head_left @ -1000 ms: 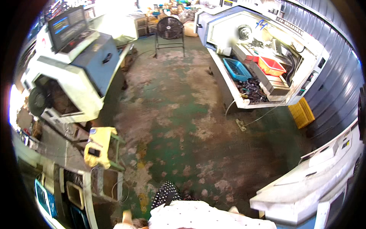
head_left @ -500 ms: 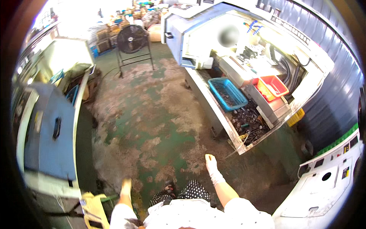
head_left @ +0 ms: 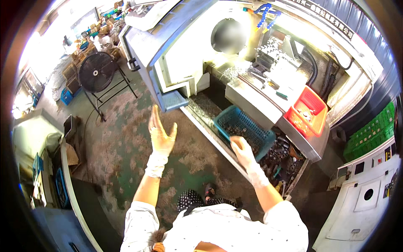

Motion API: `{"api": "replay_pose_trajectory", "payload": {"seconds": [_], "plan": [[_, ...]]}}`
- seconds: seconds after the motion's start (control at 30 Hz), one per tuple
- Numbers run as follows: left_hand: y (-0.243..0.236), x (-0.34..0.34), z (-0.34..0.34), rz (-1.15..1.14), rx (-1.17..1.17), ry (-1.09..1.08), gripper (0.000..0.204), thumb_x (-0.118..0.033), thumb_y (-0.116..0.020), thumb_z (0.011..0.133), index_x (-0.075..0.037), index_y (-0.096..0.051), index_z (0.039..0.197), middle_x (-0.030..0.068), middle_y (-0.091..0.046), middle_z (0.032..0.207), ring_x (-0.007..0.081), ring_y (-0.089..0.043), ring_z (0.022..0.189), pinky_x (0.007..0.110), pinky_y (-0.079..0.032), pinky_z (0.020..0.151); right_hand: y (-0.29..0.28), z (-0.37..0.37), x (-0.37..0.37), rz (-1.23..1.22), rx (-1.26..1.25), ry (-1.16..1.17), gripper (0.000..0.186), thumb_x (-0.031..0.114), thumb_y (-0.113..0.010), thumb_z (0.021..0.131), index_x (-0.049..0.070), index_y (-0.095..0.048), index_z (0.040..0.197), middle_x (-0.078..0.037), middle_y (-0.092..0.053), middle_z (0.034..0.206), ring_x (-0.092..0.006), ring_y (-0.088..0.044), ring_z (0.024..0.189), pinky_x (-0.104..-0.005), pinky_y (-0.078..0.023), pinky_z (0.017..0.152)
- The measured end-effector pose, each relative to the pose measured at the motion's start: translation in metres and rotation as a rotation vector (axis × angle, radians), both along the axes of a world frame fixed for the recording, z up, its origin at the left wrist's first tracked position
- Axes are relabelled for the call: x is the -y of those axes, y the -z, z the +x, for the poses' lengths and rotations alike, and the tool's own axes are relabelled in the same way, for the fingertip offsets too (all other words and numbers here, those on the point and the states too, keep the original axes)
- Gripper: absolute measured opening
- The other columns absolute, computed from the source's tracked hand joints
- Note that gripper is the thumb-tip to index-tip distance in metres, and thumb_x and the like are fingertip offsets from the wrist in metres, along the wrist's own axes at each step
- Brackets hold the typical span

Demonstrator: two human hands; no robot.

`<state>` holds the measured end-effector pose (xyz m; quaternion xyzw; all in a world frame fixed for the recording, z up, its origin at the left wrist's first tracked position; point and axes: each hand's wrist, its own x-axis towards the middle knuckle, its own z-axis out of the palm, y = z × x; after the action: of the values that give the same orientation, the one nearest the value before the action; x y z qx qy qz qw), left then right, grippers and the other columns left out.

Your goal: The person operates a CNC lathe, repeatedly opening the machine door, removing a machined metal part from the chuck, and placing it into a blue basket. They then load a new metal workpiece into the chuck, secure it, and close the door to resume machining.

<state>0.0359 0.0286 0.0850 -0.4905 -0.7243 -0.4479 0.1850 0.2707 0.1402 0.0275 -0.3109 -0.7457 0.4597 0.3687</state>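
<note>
My left hand point(head_left: 162, 135), yellowish with a white cuff at the wrist, is held out over the floor below the blue machine door point(head_left: 145, 63). Its fingers are stretched and the thumb stands apart; it is empty. My right hand point(head_left: 243, 153) is over the near side of a teal plastic basket point(head_left: 265, 138), fingers loosely bent, with nothing visible in it. Whether it touches the rim I cannot tell. Small metal parts point(head_left: 238, 130) lie in the basket, which stands inside the lathe's tray. A red basket point(head_left: 312, 105) holding a few parts is farther right.
Behind the baskets is the lathe's round chuck point(head_left: 228, 36), with tools on a metal cover point(head_left: 254, 103). The tray's edge point(head_left: 210, 143) runs in front of me. A black floor fan point(head_left: 97, 72) stands far left, a white cabinet point(head_left: 363, 206) right, green crates point(head_left: 373, 130) behind it.
I have come closer to the open lathe. Both hands have risen from low beside my body; the right is now at the teal basket, the left out in front with fingers spread.
</note>
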Motion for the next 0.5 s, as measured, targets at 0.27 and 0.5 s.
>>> {"api": "replay_pose_trajectory", "payload": {"seconds": [0.27, 0.5], "plan": [[-0.046, -0.102, -0.152, 0.199, -0.093, -0.081, 0.066, -0.012, -0.056, 0.064, 0.000, -0.018, 0.116, 0.0177, -0.023, 0.118, 0.0296, -0.022, 0.109, 0.037, -0.019, 0.089, -0.070, -0.182, -0.215, -0.124, -0.543, 0.354, 0.014, 0.010, -0.052, 0.069, 0.000, -0.052, 0.078, -0.003, -0.052, 0.068, -0.0080, -0.045, 0.064, -0.0189, -0.037, 0.058], [-0.034, -0.127, -0.175, 0.383, -0.063, 0.166, 0.049, 0.002, -0.043, 0.064, 0.000, -0.028, 0.110, 0.0165, -0.025, 0.117, 0.0309, -0.020, 0.111, 0.042, -0.013, 0.090, -0.077, -0.204, -0.410, -0.419, -0.595, 0.821, 0.017, 0.024, -0.055, 0.065, 0.007, -0.053, 0.066, 0.000, -0.048, 0.055, -0.0102, -0.042, 0.047, -0.0226, -0.032, 0.043]]}}
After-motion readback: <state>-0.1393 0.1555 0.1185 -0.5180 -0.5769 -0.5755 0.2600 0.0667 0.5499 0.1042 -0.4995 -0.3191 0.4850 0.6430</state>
